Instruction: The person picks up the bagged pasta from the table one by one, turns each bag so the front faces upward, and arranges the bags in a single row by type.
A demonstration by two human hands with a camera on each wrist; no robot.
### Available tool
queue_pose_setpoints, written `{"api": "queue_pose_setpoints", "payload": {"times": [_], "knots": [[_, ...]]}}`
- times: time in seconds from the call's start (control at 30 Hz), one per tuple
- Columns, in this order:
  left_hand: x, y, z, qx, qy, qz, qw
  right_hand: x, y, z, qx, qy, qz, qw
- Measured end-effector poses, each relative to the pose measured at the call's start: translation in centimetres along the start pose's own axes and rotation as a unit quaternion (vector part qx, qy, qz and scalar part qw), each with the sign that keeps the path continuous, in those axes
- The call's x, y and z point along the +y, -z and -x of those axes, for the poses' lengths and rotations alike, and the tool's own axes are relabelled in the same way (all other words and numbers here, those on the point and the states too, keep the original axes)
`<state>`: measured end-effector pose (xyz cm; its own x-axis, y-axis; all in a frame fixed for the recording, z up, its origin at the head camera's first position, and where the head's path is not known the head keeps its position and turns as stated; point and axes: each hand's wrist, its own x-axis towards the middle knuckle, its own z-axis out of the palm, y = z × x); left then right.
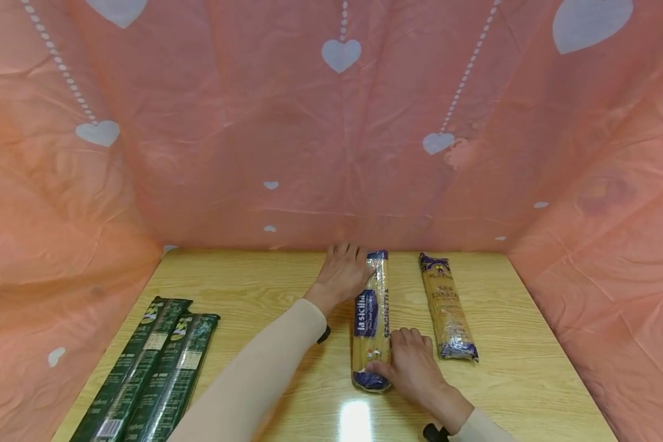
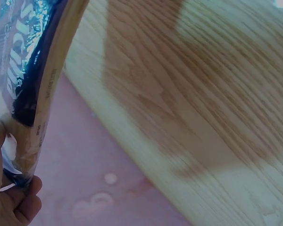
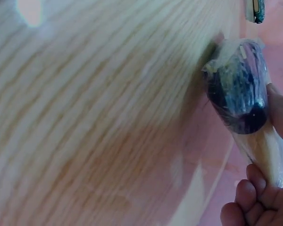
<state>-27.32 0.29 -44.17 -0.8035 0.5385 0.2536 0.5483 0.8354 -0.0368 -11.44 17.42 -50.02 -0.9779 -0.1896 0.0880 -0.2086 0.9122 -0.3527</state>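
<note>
A packet of spaghetti [image 1: 367, 314] with a dark blue "la sicilia" label runs lengthwise in front of me, between both hands. My left hand [image 1: 345, 274] holds its far end from the left side; in the left wrist view, the thumb and fingertips [image 2: 34, 207] close around the packet's narrow end. At the near end, my right hand [image 1: 415, 367] grips the packet from the right, thumb across the top. The right wrist view shows the dark blue end of the spaghetti packet [image 3: 240, 89] with the thumb on one side and the curled fingers on the other.
Another spaghetti packet [image 1: 447, 307], with purple ends, lies on the wooden table [image 1: 265, 282] to the right. Two dark green packets [image 1: 168, 374] lie side by side at the left. A pink cloth with white hearts [image 1: 341, 55] hangs behind the table and along its sides.
</note>
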Motion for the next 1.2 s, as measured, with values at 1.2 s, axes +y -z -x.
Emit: {"api": "queue_pose_setpoints", "payload": {"times": [1.2], "knots": [[2.6,-1.8,11.1,-0.245,-0.065,0.106,0.9617,-1.5,-2.0,2.5,-0.008,0.078,0.125,0.9890]]}}
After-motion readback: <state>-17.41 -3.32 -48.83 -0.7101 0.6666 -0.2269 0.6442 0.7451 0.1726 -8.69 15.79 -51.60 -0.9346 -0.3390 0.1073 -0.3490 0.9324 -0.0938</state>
